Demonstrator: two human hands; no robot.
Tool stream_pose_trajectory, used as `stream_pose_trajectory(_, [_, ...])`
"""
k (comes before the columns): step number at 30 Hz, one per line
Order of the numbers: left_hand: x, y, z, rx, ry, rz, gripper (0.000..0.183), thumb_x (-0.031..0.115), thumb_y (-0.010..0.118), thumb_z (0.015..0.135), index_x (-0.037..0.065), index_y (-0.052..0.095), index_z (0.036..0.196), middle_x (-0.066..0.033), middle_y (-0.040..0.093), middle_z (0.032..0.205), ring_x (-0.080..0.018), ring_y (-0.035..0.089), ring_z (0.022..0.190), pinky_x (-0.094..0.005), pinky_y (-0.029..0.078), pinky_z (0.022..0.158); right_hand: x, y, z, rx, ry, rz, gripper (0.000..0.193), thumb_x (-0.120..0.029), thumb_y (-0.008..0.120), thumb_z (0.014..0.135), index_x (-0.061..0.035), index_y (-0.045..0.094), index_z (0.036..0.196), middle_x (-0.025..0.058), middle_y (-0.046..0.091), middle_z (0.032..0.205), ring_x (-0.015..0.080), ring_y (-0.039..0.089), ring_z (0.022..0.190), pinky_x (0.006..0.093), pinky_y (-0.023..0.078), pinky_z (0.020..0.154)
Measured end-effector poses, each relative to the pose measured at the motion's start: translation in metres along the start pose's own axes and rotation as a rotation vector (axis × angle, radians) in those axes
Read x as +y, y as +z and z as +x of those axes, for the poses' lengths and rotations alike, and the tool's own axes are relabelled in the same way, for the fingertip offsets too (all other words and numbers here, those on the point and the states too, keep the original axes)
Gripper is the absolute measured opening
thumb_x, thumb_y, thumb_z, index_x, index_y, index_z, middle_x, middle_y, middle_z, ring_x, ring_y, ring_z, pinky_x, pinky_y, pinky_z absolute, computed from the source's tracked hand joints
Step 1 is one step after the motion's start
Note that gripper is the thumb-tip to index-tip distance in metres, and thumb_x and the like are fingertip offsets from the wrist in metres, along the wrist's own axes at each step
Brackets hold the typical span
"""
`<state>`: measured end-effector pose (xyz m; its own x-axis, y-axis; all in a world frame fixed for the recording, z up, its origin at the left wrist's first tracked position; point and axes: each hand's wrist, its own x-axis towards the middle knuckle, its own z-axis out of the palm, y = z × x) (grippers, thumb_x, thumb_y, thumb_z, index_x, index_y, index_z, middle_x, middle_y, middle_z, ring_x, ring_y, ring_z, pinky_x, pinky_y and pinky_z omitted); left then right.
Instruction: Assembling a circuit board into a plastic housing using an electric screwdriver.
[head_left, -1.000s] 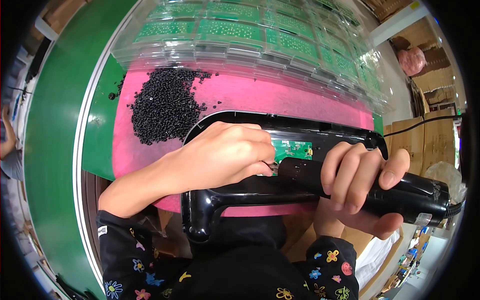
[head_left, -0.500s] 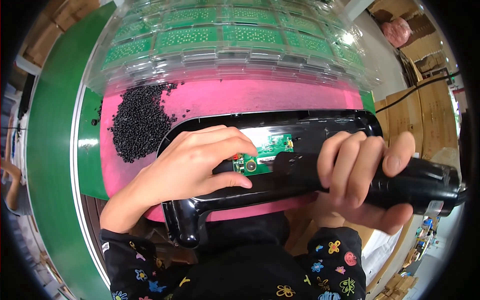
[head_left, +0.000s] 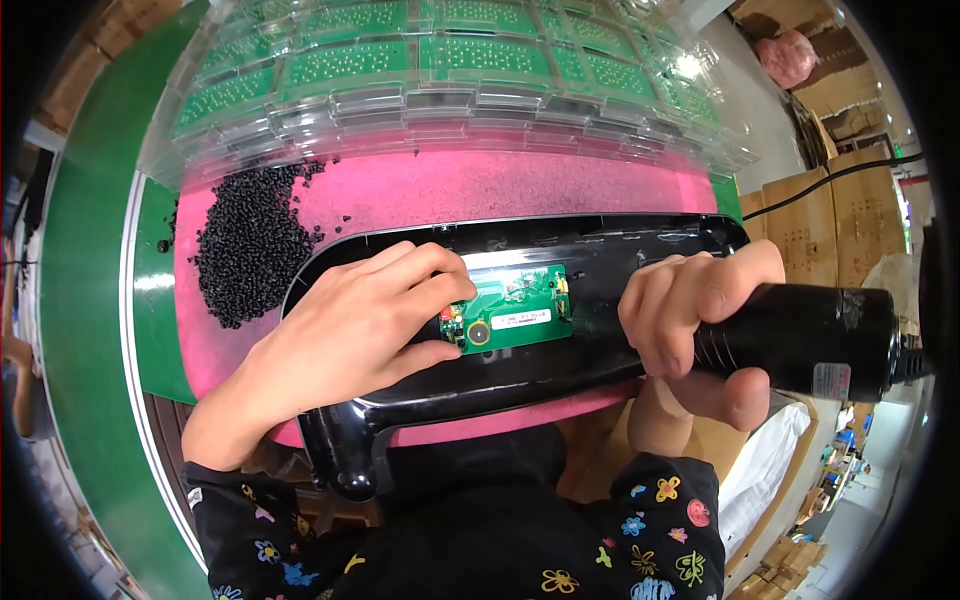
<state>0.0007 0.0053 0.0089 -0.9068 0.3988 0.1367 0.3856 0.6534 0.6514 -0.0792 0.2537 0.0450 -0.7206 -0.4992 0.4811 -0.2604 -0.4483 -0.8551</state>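
Observation:
A green circuit board (head_left: 525,295) lies inside a long black plastic housing (head_left: 520,380), which rests on the pink mat and has a rounded handle-like end at its front left. The thumb and fingers of my left hand (head_left: 365,315) close on the board's left edge, beside its small components. My right hand (head_left: 690,310) is wrapped round a black corded electric screwdriver (head_left: 800,340), over the housing's right part. The screwdriver's working end is hidden behind my fingers.
Left of the housing, a pile of small black screws (head_left: 250,245) lies on the pink mat (head_left: 430,190). Stacked clear plastic trays (head_left: 480,100) with green boards stand at the back. Cardboard boxes (head_left: 840,215) and a black cable (head_left: 840,175) are at the right.
The screwdriver has drawn back to the right, away from the board, uncovering its right part. My left hand keeps to the board's left edge. The whole view has shifted slightly.

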Motion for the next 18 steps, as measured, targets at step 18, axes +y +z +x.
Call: stream_pose_trajectory(18, [-0.006,-0.018,0.0,0.391,0.056,0.247,0.034,0.006,0.076,0.08,0.001,0.065,0.111,-0.0131,0.065,0.106,-0.0354,0.059,0.104,-0.0431,0.048,0.092,0.004,0.0,0.003,-0.016,0.156,0.059,0.061,-0.058,0.079,0.082,-0.0106,0.047,0.101,-0.0053,0.051,0.061,0.0094,0.049,0.048,0.0265,0.039,0.05])
